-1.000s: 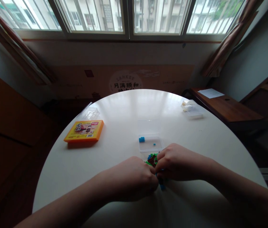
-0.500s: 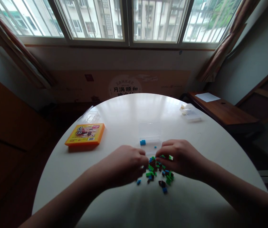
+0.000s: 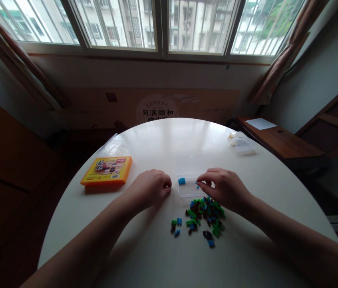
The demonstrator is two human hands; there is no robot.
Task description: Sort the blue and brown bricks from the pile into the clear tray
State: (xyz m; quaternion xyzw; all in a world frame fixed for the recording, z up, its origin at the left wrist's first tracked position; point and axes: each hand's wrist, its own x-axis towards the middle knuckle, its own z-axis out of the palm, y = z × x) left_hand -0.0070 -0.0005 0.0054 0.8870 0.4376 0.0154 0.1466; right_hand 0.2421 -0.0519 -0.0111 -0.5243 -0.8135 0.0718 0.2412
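My right hand (image 3: 224, 186) pinches a tiny blue building brick (image 3: 197, 183) between thumb and forefinger, over the right part of a clear plastic box (image 3: 188, 195). Inside that box are a cluster of blue bricks (image 3: 181, 181) on the left and another tiny blue piece (image 3: 198, 187) below the pinched one. To the left of the box, my left hand (image 3: 152, 186) is curled closed just over the table; whether anything is in its fingers is hidden. A pile of small green, blue and brown bricks (image 3: 205, 210) lies in front of the box, with several strays (image 3: 176, 222) on its left.
On the left of the round white table (image 3: 145, 256) sits a yellow-orange box (image 3: 107, 170), with clear plastic packaging (image 3: 113, 147) behind it. Another clear container (image 3: 242, 144) stands at the back right. Beyond it is a wooden desk (image 3: 289, 140) with a paper sheet.
My left hand has moved left and away from the brick pile, uncovering strays there. My right hand has moved from the pile to over the clear box, with a tiny blue brick now showing in its pinch.
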